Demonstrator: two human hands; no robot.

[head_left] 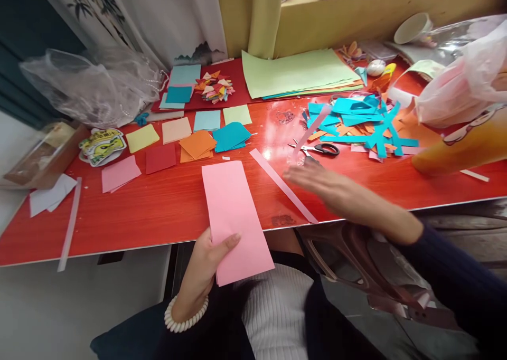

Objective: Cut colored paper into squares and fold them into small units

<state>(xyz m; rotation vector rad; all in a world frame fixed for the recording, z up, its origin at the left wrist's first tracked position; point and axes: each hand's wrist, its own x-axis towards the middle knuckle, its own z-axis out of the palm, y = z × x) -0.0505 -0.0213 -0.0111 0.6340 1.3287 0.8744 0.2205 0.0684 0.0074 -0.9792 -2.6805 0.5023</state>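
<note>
My left hand [216,252] is closed round the lower left side of a pink paper sheet [237,207], thumb on top. This long rectangle, perhaps more than one layer, tilts over the table's front edge. My right hand [317,183], blurred, hovers above the tabletop with its fingers stretched out. Just beyond its fingertips is a blurred pink paper strip [315,129]; whether they touch I cannot tell. Scissors [325,149] with black handles lie behind that hand, partly covered. Another pink strip [281,183] lies slantwise between the sheet and my right hand.
Small coloured paper squares [198,146] lie in piles at the left of the red table [158,212]. Large green sheets [297,75] lie at the back. Blue and orange scraps [360,120] heap up at right, beside an orange bottle-like object [459,143] and a plastic bag [467,80].
</note>
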